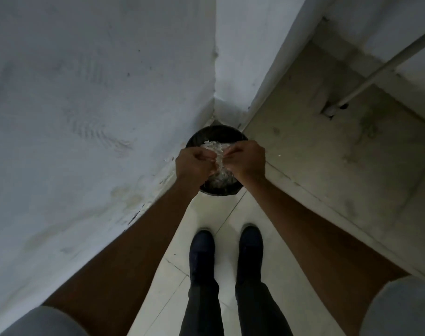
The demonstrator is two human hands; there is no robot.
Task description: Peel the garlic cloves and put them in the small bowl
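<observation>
1. Papery garlic skins [217,155] bunched between both hands, right over a black round bin [216,130] with more pale skins heaped inside.
2. Left hand [193,163] and right hand [246,161] both curled, fingertips pinching that clump from either side. Can't tell if a clove's in there.
3. Bin down on the tiled floor [206,214], tucked into the wall [85,93] corner.
4. Dark shoes [201,248] near it.

The person wears a light grey short-sleeved top; the left sleeve [44,321] and right sleeve [400,309] end above the elbows. The forearms [143,238], left hand [192,163] and right hand [246,161] are bare. Slim, near-black trousers [204,309] reach 2 plain dark navy shoes with rounded toes, the left shoe [202,248] and the right shoe [250,243].
</observation>
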